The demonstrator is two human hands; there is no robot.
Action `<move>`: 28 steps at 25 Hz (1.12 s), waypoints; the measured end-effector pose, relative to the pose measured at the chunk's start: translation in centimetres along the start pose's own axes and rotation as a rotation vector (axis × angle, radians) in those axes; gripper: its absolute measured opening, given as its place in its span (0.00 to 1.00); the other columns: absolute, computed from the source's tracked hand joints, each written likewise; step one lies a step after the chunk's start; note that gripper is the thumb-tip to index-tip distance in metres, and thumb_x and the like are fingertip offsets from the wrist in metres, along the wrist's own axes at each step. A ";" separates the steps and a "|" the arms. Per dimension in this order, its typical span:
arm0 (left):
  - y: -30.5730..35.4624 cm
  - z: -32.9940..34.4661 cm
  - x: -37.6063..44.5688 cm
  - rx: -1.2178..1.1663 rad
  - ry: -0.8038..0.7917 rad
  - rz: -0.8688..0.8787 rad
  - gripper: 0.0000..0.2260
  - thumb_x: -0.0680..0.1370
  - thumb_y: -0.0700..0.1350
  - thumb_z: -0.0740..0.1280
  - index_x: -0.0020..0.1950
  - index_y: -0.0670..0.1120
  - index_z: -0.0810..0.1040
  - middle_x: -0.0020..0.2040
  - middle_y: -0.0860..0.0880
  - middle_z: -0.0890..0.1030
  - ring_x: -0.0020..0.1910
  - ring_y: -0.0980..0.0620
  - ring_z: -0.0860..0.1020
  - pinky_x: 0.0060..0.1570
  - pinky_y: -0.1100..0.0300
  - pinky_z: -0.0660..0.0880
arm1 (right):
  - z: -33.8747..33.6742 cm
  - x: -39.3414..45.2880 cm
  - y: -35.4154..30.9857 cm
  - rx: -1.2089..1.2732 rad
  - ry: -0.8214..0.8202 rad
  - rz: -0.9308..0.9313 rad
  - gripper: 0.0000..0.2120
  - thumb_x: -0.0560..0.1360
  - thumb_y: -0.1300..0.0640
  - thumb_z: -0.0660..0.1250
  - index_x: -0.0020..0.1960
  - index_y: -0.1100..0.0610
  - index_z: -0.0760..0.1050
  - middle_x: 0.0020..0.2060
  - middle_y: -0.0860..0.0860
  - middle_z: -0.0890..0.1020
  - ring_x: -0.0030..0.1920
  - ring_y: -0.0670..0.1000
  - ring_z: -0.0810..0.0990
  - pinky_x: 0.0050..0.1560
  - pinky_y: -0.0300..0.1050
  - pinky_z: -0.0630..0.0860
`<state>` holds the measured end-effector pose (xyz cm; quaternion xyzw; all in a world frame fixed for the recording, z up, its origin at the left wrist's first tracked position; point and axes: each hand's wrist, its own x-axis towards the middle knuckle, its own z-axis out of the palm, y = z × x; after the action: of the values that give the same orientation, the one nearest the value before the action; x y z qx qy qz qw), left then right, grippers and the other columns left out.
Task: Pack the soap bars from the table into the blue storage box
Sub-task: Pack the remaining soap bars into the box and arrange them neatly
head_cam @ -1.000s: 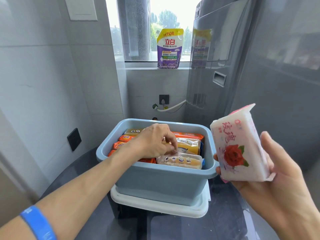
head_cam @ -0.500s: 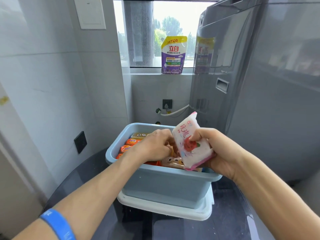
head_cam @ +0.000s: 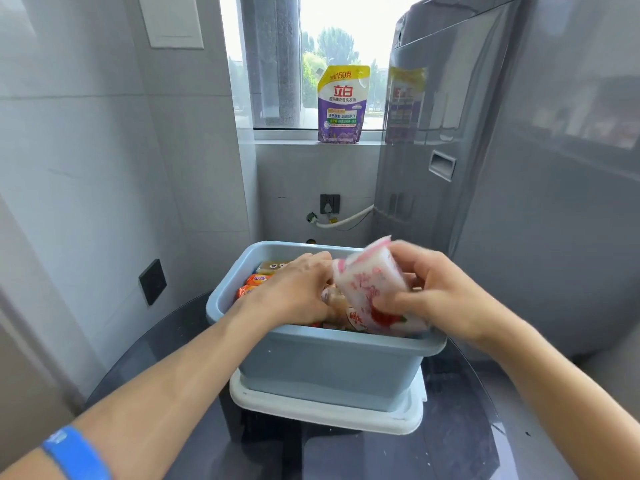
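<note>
Right hand point(head_cam: 440, 292) gripping white rose-print soap bar point(head_cam: 370, 292) (blurred) over blue storage box point(head_cam: 329, 362), left hand point(head_cam: 298, 292) fingers curled among wrapped bars point(head_cam: 258, 280) inside, grip unclear, box on white lid point(head_cam: 322, 415), dark surface point(head_cam: 450, 445)

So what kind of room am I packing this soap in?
Most likely a home laundry or utility corner: a tall grey washing machine stands at right, a water tap with white hose sits on the tiled wall, and a detergent pouch stands on the windowsill.

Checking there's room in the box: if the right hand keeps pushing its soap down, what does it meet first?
Probably the wrapped soap bars already packed in the blue storage box; depth beneath the right hand is unclear.
</note>
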<state>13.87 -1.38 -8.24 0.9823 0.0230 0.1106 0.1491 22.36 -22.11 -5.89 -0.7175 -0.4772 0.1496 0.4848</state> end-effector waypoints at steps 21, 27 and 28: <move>3.3 -0.9 -6.2 -0.046 0.008 0.113 0.20 0.75 0.68 0.59 0.43 0.54 0.81 0.40 0.60 0.77 0.41 0.60 0.75 0.42 0.59 0.74 | 2.8 -3.0 1.7 -0.444 0.309 -0.214 0.23 0.80 0.52 0.60 0.28 0.61 0.68 0.25 0.52 0.72 0.32 0.53 0.72 0.37 0.57 0.72; 3.0 0.2 -6.6 0.197 0.030 0.051 0.29 0.70 0.76 0.55 0.47 0.55 0.82 0.48 0.59 0.70 0.49 0.55 0.69 0.50 0.57 0.69 | 1.9 -2.9 0.7 -0.718 -0.047 -0.123 0.33 0.80 0.35 0.48 0.30 0.54 0.75 0.34 0.45 0.72 0.41 0.47 0.68 0.46 0.43 0.66; 3.1 0.2 -6.6 0.212 0.029 0.049 0.28 0.69 0.75 0.56 0.50 0.56 0.82 0.50 0.59 0.69 0.51 0.56 0.68 0.51 0.57 0.67 | 2.3 -2.9 0.4 -0.795 -0.061 -0.090 0.33 0.79 0.33 0.46 0.34 0.52 0.80 0.38 0.43 0.72 0.44 0.47 0.66 0.48 0.42 0.64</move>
<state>7.55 -4.95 -8.91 0.9912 0.0126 0.1252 0.0414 19.59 -23.32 -8.07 -0.8228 -0.5430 -0.0467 0.1612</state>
